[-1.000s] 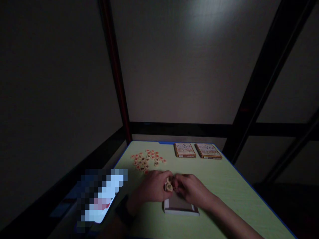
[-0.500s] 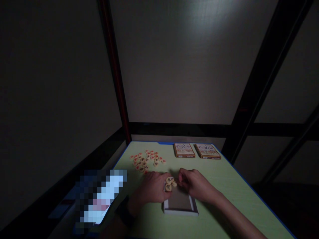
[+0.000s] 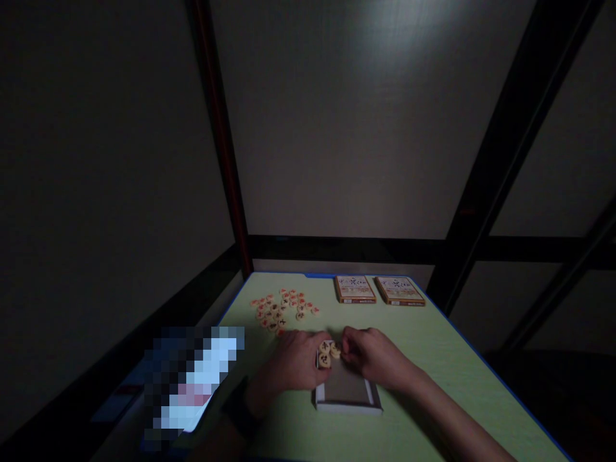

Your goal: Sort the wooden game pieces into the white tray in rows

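Note:
A shallow cardboard box tray (image 3: 346, 385) with a pale rim lies before me. Three round xiangqi pieces (image 3: 325, 360) with dark characters sit at its far left corner. My left hand (image 3: 301, 362) curves around that corner, gripping the tray's left side, its thumb close beside the pieces. My right hand (image 3: 368, 353) is over the tray's far right part, its fingers curled into a pinch beside the rightmost piece. Whatever lies between those fingertips is hidden. Beyond my left hand, several loose xiangqi pieces (image 3: 273, 308) with red or dark characters are scattered on the table.
Two flat printed boxes (image 3: 356, 289) lie along the far edge of the green table (image 3: 433, 359), which has a blue border. A lit, pixelated screen (image 3: 206, 378) is at the left edge. Walls with dark beams stand behind the table.
The rightmost piece in the tray has shifted slightly left, closer to the other two. My right hand has moved a little left; my left hand stays in place.

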A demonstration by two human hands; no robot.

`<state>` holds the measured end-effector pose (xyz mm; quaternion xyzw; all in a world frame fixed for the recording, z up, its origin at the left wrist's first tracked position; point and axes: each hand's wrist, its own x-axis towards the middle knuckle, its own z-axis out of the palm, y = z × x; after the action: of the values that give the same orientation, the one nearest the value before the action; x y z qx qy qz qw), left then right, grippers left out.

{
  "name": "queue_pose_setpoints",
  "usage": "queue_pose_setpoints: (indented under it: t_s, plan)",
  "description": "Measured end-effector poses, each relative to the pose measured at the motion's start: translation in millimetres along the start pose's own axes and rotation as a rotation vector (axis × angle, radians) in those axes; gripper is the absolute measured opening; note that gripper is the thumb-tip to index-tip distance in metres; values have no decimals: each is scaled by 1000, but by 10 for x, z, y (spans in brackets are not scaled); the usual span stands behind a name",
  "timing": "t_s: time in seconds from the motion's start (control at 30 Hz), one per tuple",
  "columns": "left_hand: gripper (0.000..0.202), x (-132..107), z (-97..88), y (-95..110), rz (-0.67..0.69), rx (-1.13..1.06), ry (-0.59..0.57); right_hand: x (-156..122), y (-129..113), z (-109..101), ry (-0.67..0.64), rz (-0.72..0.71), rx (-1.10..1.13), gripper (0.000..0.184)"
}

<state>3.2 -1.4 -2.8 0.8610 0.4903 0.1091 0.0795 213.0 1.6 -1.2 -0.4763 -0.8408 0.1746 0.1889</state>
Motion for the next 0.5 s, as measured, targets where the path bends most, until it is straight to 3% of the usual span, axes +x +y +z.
queue_pose_setpoints:
  t_s: [0.13,0.23,0.4,0.5]
  plan:
    - [44,-7,-11,-3,16,-25,7,-19,3,-18,-20,-5,2,14]
    - [47,31,-61,-98,14,-99,95,-23,-13,-47,-19,11,11,12]
    - [21,88,-182,-479,-197,-3,344,-9,-35,-54,48,20,-12,6]
    - [21,53,-200,-691,-254,43,282,-1,-12,-28,128,33,-47,14]
